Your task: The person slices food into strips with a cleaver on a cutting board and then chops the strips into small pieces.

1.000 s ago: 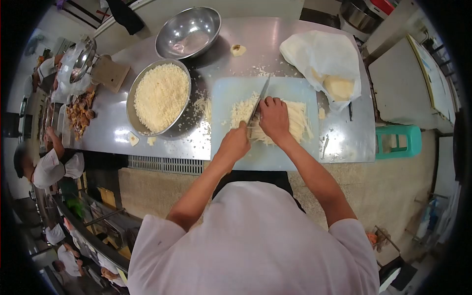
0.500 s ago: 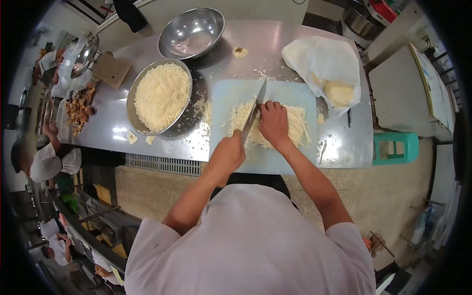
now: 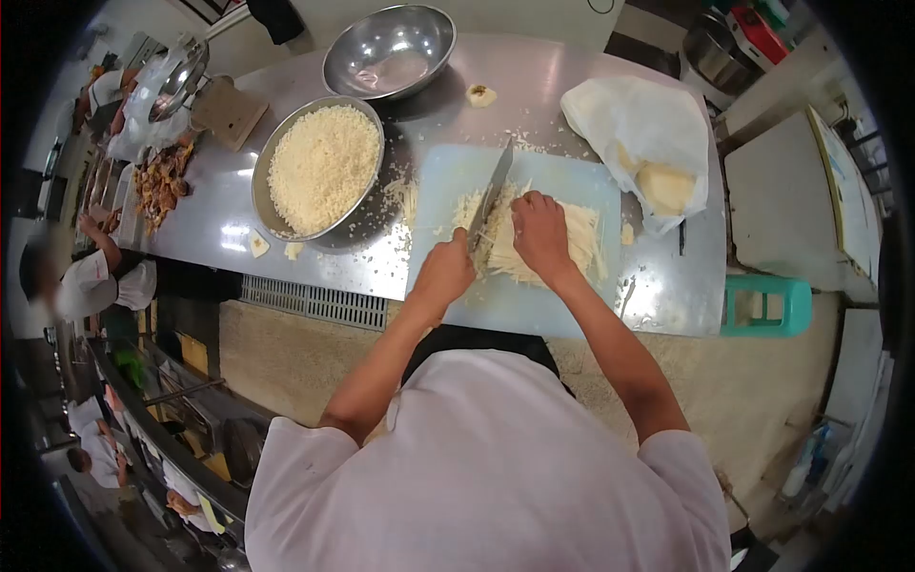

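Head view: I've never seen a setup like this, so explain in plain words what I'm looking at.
There is no machine: these are a person's own bare hands, seen by a camera worn on the head, looking forward and down. The left hand grips a knife; the right hand rests on pale strips on a cutting board. Around the board, the metal table holds a bowl heaped with finely chopped pale pieces, a second bowl and a white bag.

Thin cream strips on rectangular pale-blue plastic board; left of board, round silver metal bowl; right of strips, crumpled white plastic bag
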{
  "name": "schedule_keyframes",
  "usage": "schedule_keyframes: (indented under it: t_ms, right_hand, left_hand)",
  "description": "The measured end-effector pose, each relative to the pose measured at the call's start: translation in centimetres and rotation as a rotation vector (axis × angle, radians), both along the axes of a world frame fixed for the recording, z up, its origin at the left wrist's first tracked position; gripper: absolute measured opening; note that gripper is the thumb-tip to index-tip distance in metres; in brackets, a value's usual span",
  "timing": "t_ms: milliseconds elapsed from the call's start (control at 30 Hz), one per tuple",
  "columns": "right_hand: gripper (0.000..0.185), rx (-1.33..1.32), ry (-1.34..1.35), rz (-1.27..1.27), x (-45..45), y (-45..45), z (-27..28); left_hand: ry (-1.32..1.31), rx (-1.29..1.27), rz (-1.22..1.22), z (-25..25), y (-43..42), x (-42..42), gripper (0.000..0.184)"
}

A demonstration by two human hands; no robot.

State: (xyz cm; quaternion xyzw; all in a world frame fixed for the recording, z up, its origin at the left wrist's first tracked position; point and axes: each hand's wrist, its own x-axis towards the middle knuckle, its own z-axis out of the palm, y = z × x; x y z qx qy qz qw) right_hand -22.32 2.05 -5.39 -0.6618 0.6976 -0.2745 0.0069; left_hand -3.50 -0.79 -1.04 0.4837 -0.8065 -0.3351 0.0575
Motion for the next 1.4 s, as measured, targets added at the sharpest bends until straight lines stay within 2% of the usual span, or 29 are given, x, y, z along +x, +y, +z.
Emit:
schedule_keyframes:
  t_ms: [33,133,233,267,333,467,533,600,767,833,900,967,1033,1100,1167,1267,1400]
  right_hand:
    - [0.017,-0.037,-0.064,0.037,-0.1,0.1,0.3]
    - [0.017,-0.151,0.003,0.133,-0.1,0.9,1.3]
    - [0.015,-0.088,-0.011,0.22,0.1,1.3,0.1]
    - [0.015,-0.081,-0.011,0.226,0.1,1.4,-0.2]
    - [0.014,-0.079,0.105,0.229,0.2,1.0,-0.3]
    - [0.019,-0.089,0.15,0.242,0.1,0.9,-0.8]
    - [0.02,-0.106,0.157,0.234,0.1,0.9,-0.6]
    - [0.019,-0.07,0.152,0.253,0.0,1.1,-0.2]
    - [0.02,-0.108,0.131,0.27,-0.2,0.6,-0.2]
    - [0.02,-0.106,0.153,0.252,0.0,0.9,-0.5]
    - [0.02,-0.086,0.137,0.259,-0.1,1.1,-0.4]
    - [0.02,-0.075,0.128,0.275,0.0,1.2,-0.2]
    - [0.017,-0.074,0.121,0.278,-0.2,1.0,-0.3]
    - [0.017,-0.1,0.117,0.269,-0.2,0.7,-0.4]
    - [0.017,-0.109,0.104,0.256,-0.1,0.8,-0.8]
    - [0.017,-0.103,0.152,0.264,0.0,1.1,-0.6]
    - [0.018,-0.113,0.118,0.26,-0.1,1.0,-0.5]
  left_hand:
    - [0.006,-0.001,0.011,1.3,0.1,0.0,0.017]
    - [-0.021,-0.005,0.072,3.6,1.7,0.7,0.017]
    - [0.03,0.047,0.107,0.1,2.6,-0.2,0.017]
    - [0.107,-0.007,0.09,-1.2,2.5,-0.5,0.018]
    - [0.065,0.021,0.099,0.9,2.4,-0.2,0.019]
    - [-0.05,0.163,0.155,6.2,5.2,0.6,0.018]
    - [-0.016,0.135,0.144,3.8,5.3,-0.4,0.02]
    - [0.057,0.022,0.126,-1.0,4.8,-2.3,0.023]
    - [-0.032,0.114,0.152,4.3,5.0,-1.7,0.022]
    - [0.045,0.149,0.204,4.3,6.8,-1.2,0.02]
    - [0.005,0.171,0.213,1.3,6.3,-2.9,0.019]
    - [0.071,0.064,0.234,-1.0,4.8,-4.2,0.018]
    - [0.12,0.043,0.207,1.2,4.8,-3.3,0.017]
    - [0.071,0.222,0.266,3.9,6.6,-2.0,0.017]
    - [0.083,0.262,0.309,3.0,7.7,-2.3,0.018]
    - [0.095,0.088,0.264,-1.3,6.4,-4.3,0.021]
    - [0.048,0.088,0.267,1.7,6.0,-3.5,0.02]
